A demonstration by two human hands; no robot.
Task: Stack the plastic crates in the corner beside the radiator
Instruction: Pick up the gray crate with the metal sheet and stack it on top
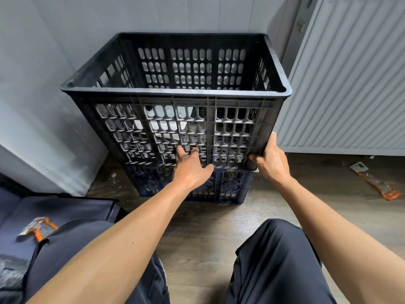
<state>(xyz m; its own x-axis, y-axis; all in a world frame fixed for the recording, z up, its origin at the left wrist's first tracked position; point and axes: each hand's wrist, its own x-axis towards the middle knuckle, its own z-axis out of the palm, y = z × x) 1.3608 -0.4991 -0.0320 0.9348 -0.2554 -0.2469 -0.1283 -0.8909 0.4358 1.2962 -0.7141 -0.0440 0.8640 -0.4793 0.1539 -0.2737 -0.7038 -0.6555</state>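
Observation:
A tall black slotted plastic crate [175,93] stands on top of a lower dark blue crate [232,187] on the wooden floor, in the corner between the grey wall and the white radiator [346,84]. My left hand [188,167] reaches to the black crate's front wall near its base, with fingertips hooked into the slots. My right hand [269,156] grips the crate's lower right front corner, thumb up along the edge. Pale items show through the slots inside the black crate.
An orange-and-clear wrapper [377,183] lies on the floor at the right below the radiator. A dark fabric case [65,207] with another orange wrapper [37,227] sits at the lower left. My knees in dark trousers fill the bottom of the view.

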